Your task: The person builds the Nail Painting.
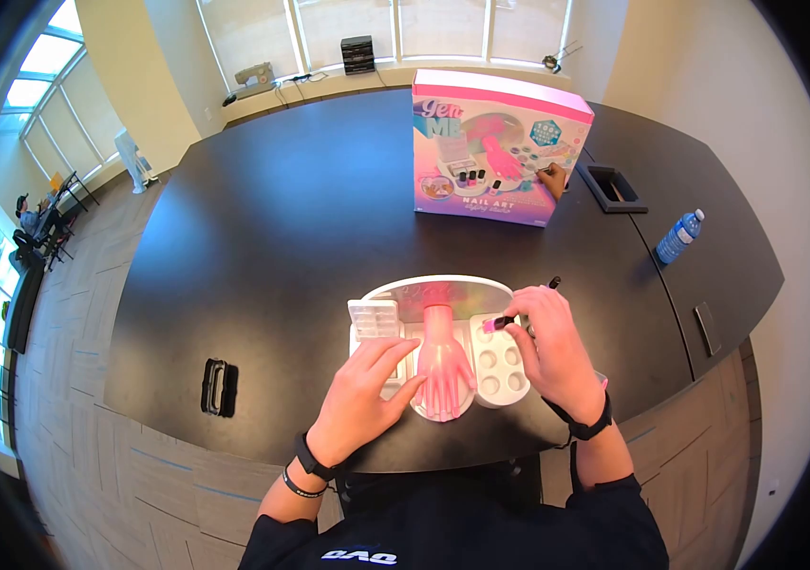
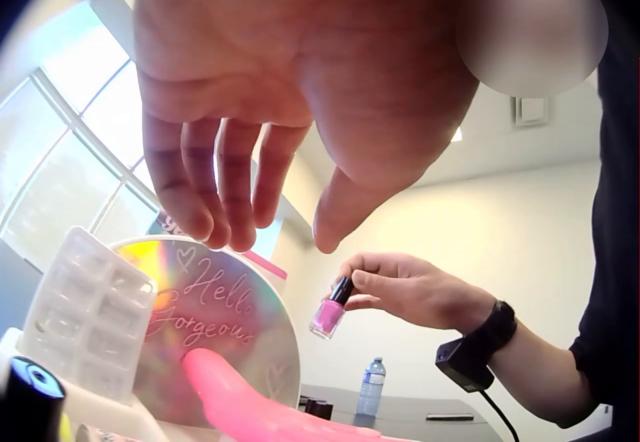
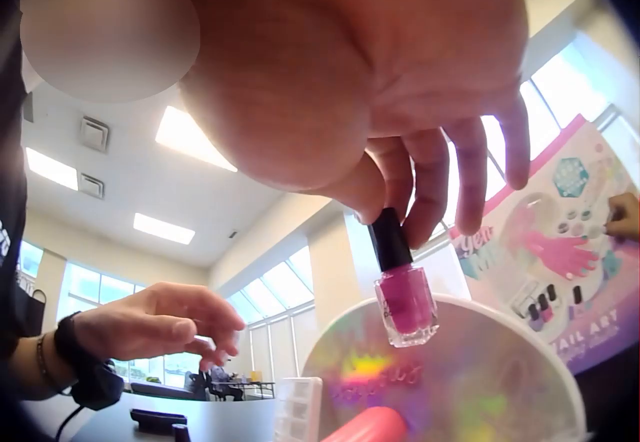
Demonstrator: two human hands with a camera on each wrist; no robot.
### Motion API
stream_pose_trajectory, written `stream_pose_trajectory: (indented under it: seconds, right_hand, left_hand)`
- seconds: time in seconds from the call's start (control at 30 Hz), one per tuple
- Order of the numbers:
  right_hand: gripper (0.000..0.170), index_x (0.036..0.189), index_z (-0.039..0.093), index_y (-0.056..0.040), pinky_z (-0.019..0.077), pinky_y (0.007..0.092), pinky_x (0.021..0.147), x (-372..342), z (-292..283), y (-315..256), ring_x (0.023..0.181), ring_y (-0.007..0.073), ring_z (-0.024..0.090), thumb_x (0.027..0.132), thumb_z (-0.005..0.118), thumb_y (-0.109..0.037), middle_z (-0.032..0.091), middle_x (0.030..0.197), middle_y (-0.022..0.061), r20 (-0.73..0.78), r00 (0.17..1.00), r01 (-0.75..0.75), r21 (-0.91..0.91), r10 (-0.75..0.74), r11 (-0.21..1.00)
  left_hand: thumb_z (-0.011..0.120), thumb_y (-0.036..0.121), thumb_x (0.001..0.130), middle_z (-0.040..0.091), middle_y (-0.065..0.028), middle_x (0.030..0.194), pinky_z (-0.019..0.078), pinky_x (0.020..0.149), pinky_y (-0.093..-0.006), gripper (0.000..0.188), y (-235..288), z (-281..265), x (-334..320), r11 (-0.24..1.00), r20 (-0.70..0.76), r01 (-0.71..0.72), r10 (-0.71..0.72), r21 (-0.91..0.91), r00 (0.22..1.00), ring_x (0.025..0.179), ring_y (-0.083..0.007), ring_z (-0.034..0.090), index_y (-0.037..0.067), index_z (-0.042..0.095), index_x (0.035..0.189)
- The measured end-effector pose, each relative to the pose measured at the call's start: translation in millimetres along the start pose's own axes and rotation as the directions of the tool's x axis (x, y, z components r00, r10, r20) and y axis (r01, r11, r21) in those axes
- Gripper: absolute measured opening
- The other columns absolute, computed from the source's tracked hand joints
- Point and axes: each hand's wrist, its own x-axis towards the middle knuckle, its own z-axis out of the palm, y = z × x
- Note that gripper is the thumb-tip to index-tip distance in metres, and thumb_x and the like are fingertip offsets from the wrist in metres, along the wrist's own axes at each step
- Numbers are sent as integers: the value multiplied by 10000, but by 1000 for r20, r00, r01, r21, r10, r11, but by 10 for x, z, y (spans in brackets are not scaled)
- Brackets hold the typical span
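My right hand [image 1: 552, 347] pinches a pink nail polish bottle [image 3: 407, 307] by its black cap, between thumb and fingers. The bottle hangs tilted above the white well tray [image 1: 501, 366], at the right of the nail art stand. Relaxed and holding nothing, my left hand [image 1: 364, 394] hovers at the left side of the pink model hand [image 1: 441, 366], its fingertips close to it. The model hand lies fingers toward me, in front of a shiny round-topped backboard [image 2: 225, 307] lettered "Hello Gorgeous". A clear white compartment panel [image 1: 374, 318] stands upright at the stand's left.
A "Nail Art" box [image 1: 495, 152] stands at the back of the dark table [image 1: 263, 237]. A water bottle [image 1: 679, 237] is to the right, near a table socket opening [image 1: 611, 188]. A black case [image 1: 220, 388] lies left. A black-capped bottle [image 2: 35, 397] stands near my left wrist.
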Motion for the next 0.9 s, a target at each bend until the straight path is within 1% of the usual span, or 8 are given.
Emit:
stream_pose_trajectory:
  seconds: [0.03,0.1,0.33,0.53,0.6,0.7,0.83,0.9]
  right_hand:
    - [222,1128,622,-32,445,522,1100,-2,13,-23,1177,395,613,934,729,-15,648,1127,165,1,1000,0,-1,0,1000]
    - [231,1130,628,-38,452,531,1101,-10,37,-63,1170,395,617,929,743,-29,652,1124,163,21,998,61,49,-62,997]
    - [259,1160,643,-44,459,529,1106,-17,119,-257,1185,386,623,929,762,-59,660,1140,158,70,991,106,125,-115,987]
    - [246,1142,666,-37,471,509,1096,-18,220,-344,1178,366,625,925,775,-76,673,1146,138,100,983,129,232,-156,964]
    - [228,1120,675,-32,477,495,1085,-16,243,-366,1168,357,630,924,780,-84,686,1131,124,97,982,134,240,-161,961]
    - [231,1123,681,-29,483,493,1071,-21,279,-394,1161,354,634,927,782,-95,695,1121,118,97,981,143,237,-170,961]
    - [247,1137,689,-27,490,488,1059,-26,300,-387,1166,353,636,930,788,-118,699,1140,119,101,977,163,221,-189,962]
    - [279,1160,698,-22,494,486,1053,-35,300,-377,1174,353,637,927,798,-140,702,1155,125,82,988,111,229,-133,967]
  left_hand:
    - [864,90,863,729,-154,1173,586,926,-431,438,18,9,22,1000,0,0,0,-1,1000,1059,-355,713,26,712,1268]
    - [866,100,869,728,-159,1245,586,975,-441,471,50,28,58,998,41,-31,33,-46,999,1130,-362,716,32,708,1307]
    - [863,83,873,731,-163,1300,594,992,-433,480,89,109,101,990,56,-68,75,-126,996,1158,-358,720,36,707,1324]
    - [869,68,866,767,-151,1226,611,936,-412,474,91,123,84,985,40,-97,103,-143,994,1075,-343,748,33,711,1312]
    - [870,58,862,782,-149,1164,615,896,-405,448,77,125,61,984,64,-64,76,-166,995,1024,-339,762,23,721,1283]
    - [827,76,910,763,-124,1227,589,923,-440,442,14,141,10,984,90,-65,81,-165,993,1073,-347,734,28,678,1323]
    - [834,79,903,770,-125,1181,595,899,-436,435,16,120,0,985,76,-54,67,-162,995,1035,-346,744,37,685,1310]
    - [864,43,863,786,-155,1107,612,863,-392,399,31,57,2,990,89,6,6,-144,996,974,-325,770,33,741,1242]
